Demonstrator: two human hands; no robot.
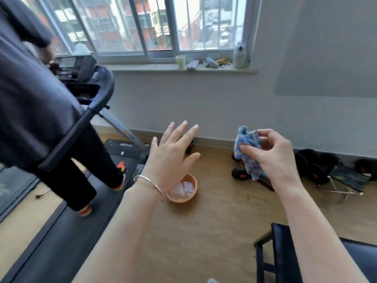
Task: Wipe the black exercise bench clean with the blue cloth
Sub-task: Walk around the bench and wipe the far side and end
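right hand [273,158] raised mid-air, fingers [251,149] curled, pinching bunched blue cloth [247,152] against thumb, left hand [173,158] palm down, fingers spread straight, holding nothing, orange basin [190,198] on floor [214,221] below it, black exercise bench [283,252] lower right, well apart from cloth

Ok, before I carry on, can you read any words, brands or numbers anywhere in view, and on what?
No text here is legible.
Black treadmill base: white print, too blurred to read.
Grey treadmill upright: yellow label, too blurred.
White plastic bottle on the windowsill: dark marking, too small.
Crumpled blue patterned cloth in the right hand: no lettering.
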